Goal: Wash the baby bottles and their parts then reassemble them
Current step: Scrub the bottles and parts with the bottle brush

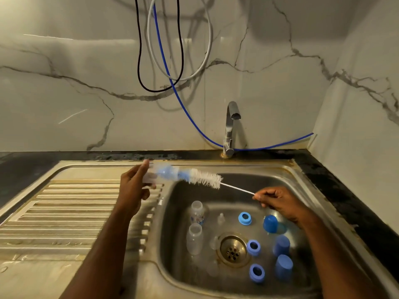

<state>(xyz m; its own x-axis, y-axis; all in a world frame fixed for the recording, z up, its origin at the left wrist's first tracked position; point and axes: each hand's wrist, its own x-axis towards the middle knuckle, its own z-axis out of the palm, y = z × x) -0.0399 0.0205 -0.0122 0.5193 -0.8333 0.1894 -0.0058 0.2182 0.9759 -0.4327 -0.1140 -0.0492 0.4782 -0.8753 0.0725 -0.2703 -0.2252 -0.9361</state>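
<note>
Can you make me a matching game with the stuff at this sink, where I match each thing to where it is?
Things:
1. bottle brush
2. clear bottle
3. dark blue cap
4. tap

Places:
A. standing in the sink basin, below the right hand
B. on the back edge of the sink, by the wall
C. gripped in the left hand, over the draining board
D. thin wire end pinched by the right hand, bristles just outside the bottle's mouth

Pairs: 1-D, 2-C, 3-A, 4-B

Dim, warm light from above; cables (pixel 159 50) cast soft shadows on the glossy wall (pixel 280 61). Left hand (pixel 132 186) motion-blurred; edges bend outward.
</note>
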